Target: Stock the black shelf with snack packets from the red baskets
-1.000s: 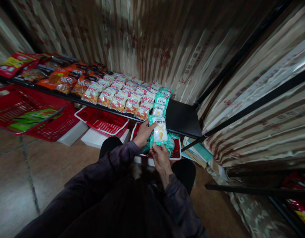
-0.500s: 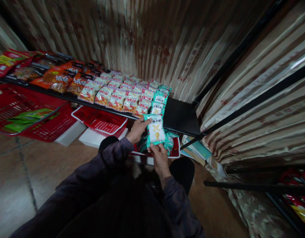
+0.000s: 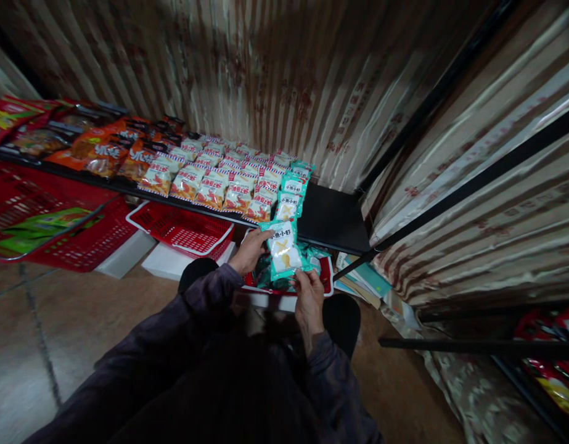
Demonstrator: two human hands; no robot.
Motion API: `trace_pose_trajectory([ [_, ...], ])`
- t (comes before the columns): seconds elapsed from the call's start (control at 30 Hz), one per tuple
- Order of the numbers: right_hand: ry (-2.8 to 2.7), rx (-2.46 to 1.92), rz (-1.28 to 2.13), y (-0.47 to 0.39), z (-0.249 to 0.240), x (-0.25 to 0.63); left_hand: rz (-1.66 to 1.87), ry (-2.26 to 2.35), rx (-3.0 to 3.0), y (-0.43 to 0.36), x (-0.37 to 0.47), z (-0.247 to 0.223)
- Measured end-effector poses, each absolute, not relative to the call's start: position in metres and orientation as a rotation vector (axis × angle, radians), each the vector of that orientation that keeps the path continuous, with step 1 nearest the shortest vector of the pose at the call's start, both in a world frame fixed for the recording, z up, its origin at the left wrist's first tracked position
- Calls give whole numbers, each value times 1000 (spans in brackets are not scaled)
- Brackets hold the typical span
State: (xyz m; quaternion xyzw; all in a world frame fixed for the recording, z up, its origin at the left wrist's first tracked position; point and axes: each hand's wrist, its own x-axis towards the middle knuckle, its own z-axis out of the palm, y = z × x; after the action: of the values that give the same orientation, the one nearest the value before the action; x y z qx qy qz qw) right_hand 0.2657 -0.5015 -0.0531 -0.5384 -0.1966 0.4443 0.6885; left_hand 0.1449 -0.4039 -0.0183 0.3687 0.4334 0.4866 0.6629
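A teal and white snack bag (image 3: 282, 250) is held between my two hands, above a red basket (image 3: 329, 277) with more teal bags inside. My left hand (image 3: 251, 250) grips the bag's upper left edge, thumb on its front. The fingers of my right hand (image 3: 309, 293) pinch its lower right corner. Directly behind it, a column of matching teal bags (image 3: 288, 206) lies on the black shelf (image 3: 335, 216). Left of that column are rows of white and orange bags (image 3: 240, 188).
Orange bags (image 3: 106, 154) and red bags (image 3: 16, 120) fill the shelf's left part. Below are an upright-handled red basket (image 3: 81, 240) and a smaller red basket (image 3: 182, 228). A black metal bar (image 3: 450, 191) slants across the right, near books (image 3: 365, 277).
The held bag has tilted, its lower end swinging right. My right hand has moved slightly right and down with that corner, and the view has shifted a little.
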Motion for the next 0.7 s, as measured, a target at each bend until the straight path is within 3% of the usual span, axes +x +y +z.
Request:
trace_pose_trajectory([
  [0.3,-387,-1170,1014,-507,-54,263,1251,981,1040,-385,140,-15],
  [0.7,-528,-1214,1023,-514,-62,268,1064,978,1314,-374,136,7],
])
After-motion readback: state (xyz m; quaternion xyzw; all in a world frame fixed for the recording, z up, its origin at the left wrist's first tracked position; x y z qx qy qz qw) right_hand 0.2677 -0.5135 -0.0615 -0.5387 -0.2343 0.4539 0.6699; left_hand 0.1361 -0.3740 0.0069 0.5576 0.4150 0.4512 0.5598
